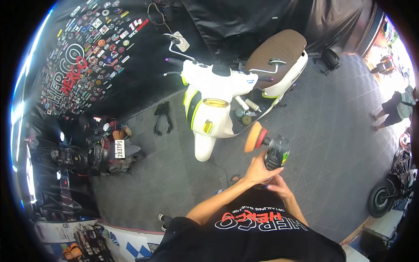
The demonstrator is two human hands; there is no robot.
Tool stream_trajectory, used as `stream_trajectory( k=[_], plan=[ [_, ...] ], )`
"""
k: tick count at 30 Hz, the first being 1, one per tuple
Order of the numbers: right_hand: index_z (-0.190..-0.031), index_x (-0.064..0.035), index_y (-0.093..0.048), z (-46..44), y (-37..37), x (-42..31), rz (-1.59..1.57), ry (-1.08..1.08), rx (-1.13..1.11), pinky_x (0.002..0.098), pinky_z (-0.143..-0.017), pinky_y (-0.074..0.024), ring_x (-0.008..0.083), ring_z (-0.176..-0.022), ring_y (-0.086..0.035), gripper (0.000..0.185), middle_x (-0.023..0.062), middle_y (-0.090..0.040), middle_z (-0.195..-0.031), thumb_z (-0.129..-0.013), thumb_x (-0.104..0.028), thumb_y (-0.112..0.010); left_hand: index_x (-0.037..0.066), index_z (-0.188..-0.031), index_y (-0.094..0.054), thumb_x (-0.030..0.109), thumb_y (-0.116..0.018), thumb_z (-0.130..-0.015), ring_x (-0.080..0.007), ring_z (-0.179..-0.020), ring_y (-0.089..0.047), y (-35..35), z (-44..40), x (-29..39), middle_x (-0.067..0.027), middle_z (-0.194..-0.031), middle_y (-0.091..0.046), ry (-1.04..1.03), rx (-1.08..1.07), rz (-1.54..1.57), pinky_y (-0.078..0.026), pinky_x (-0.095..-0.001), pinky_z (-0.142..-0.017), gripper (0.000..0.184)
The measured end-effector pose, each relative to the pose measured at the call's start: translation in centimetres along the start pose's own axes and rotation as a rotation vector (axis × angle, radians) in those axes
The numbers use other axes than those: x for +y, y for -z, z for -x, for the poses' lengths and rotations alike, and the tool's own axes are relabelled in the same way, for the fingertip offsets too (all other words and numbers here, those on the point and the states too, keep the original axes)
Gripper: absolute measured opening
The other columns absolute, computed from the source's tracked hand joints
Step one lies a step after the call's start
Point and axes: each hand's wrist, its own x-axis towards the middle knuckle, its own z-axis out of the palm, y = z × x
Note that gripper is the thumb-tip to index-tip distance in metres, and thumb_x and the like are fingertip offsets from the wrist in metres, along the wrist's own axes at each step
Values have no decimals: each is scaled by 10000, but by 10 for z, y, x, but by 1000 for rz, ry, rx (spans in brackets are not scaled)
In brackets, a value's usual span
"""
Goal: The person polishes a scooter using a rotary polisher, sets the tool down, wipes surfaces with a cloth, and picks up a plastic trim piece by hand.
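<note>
My left hand (258, 170) is wrapped round a black handheld polisher (276, 153), just below its head. The polisher's orange foam pad (252, 136) on a red backing plate faces left. Lower down, my right hand (279, 187) is at the base of the tool, its fingers bent; what it grips there is partly hidden. Beyond the pad stands a white scooter (214, 114) with yellow-green trim and a brown seat (277, 51). Bottles (252, 105) and round pads (246, 120) rest on its footboard.
A motorcycle with a licence plate (119, 149) stands at the left, near a sticker-covered black wall (91, 48). A black stand (162, 118) lies on the grey floor. Another person (399, 105) is at the far right, above a motorcycle wheel (381, 196). A black helmet-like object (330, 60) sits behind the scooter.
</note>
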Motion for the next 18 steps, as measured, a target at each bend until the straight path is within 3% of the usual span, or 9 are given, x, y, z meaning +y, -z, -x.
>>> stream_trajectory(
  k=[2,3,5,6,7,9,13,14,18],
  plan=[
    [-1315,1,-500,-28,1,-22,124,150,153,360,-934,-517,190,-1067,-627,727,89,-633,-1175,-693,-60,-870,-28,-1377,-468,322,-858,-738,-313,-1034,-707,-3,-28,26,-218,-1160,-686,-70,62,115,-547,-371,-904,826],
    [-1296,3,-510,62,-56,-7,78,101,219,353,-892,-529,186,-1024,-638,715,86,-645,-1144,-686,-70,-875,-31,-1388,-460,328,-860,-734,-311,-1059,-695,-16,56,65,-220,-1179,-677,76,-17,157,-536,-378,-924,846],
    [-1259,7,-529,19,-21,-30,256,353,238,338,-810,-553,180,-938,-659,692,79,-667,-1081,-673,-89,-885,-37,-1408,-443,342,-864,-724,-306,-1109,-672,-5,21,75,-224,-1216,-658,-81,-90,219,-514,-392,-963,888],
    [-1208,11,-555,14,-16,-69,308,418,210,330,-765,-562,174,-875,-669,649,84,-677,-1028,-658,-90,-885,-35,-1451,-409,384,-865,-715,-318,-1274,-569,-5,9,73,-254,-1352,-571,-292,-129,113,-426,-416,-1077,962],
    [-1186,14,-569,22,-28,-95,112,421,181,316,-750,-562,160,-839,-670,597,83,-687,-980,-667,-66,-853,-17,-1525,-317,481,-860,-707,-315,-1435,-384,-4,6,64,-251,-1506,-420,-367,-161,62,-290,-426,-1177,1101],
    [-1178,24,-571,40,-10,-99,188,293,180,302,-757,-558,156,-834,-676,583,92,-692,-974,-674,-80,-843,20,-1584,-178,612,-799,-727,-319,-1496,-258,-12,20,29,-214,-1604,-262,-282,-146,562,-214,-440,-1212,1213],
    [-1224,52,-565,69,-15,-100,417,247,220,303,-844,-544,172,-923,-689,625,123,-705,-1039,-671,-80,-825,58,-1604,6,724,-591,-827,-324,-1502,-257,21,37,77,-166,-1650,-143,-459,300,642,-248,-501,-1206,1185],
    [-1239,59,-560,68,-15,-101,473,280,205,306,-871,-537,177,-950,-689,643,132,-707,-1063,-668,-78,-822,58,-1607,-11,726,-593,-830,-317,-1491,-279,25,32,88,-175,-1636,-178,-449,374,611,-262,-482,-1203,1178],
    [-1288,83,-539,66,-43,-101,360,145,138,332,-972,-505,218,-1045,-685,711,177,-699,-1162,-654,-86,-816,0,-1372,-475,407,-522,-1025,-237,-1176,-604,34,17,67,-172,-1306,-596,-301,400,746,-469,-372,-1034,537]
  ],
)
